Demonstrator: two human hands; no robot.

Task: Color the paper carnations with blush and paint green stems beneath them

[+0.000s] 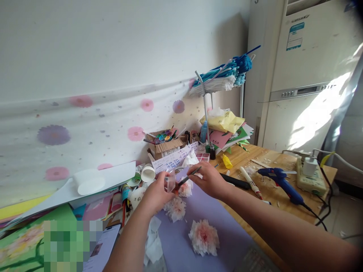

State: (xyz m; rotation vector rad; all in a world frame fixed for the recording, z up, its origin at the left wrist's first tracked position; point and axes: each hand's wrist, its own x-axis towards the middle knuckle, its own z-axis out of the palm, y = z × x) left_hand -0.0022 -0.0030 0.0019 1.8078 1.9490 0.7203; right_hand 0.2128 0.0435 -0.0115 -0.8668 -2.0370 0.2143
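Evidently, our left hand (pixel 159 189) grips a small clear plastic container (pixel 170 180) near the pink-and-white ruffled paper flowers (pixel 204 237) on the purple sheet (pixel 229 231); our right hand (pixel 209 181) pinches a slim dark brush (pixel 184 180). Tilting the container could spill any liquid onto them.

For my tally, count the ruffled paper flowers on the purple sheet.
3: the nearest flower, a middle flower by the left hand, and the farthest flower, partly covered; others may be hidden.

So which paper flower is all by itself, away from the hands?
The front flower, lowest in the picture; the middle flower and back flower sit close together by the left hand and right hand.
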